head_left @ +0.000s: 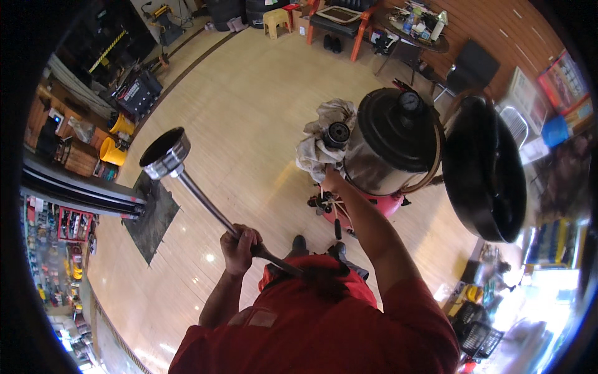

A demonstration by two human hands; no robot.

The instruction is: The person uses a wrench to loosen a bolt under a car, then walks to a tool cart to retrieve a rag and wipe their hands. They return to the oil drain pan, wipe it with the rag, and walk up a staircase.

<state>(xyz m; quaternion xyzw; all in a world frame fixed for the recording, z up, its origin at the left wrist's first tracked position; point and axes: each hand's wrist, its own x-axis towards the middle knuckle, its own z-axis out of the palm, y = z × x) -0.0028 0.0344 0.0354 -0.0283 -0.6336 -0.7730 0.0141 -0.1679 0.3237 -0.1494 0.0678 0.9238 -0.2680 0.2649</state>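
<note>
My left hand (240, 248) is closed round the long metal handle of a cup-type oil filter wrench (167, 153). Its silver cup points up and away to the left, and the handle's other end reaches back across my red shirt. My right arm stretches forward, with my right hand (333, 179) at the lower edge of a crumpled, dirty white rag (313, 153). Its fingers are mostly hidden there. A black oil filter (337, 134) rests against the rag. Right beside it stands a large metal tank (380, 172) with a black lid and a gauge on top.
A big black round pan (484, 168) stands tilted beside the tank. Under the tank is a red base (386, 204) with small valves and hoses. A dark mat (152, 215) lies on the floor at left. Chairs, a cluttered table (411, 28) and a yellow stool (276, 22) are farther back.
</note>
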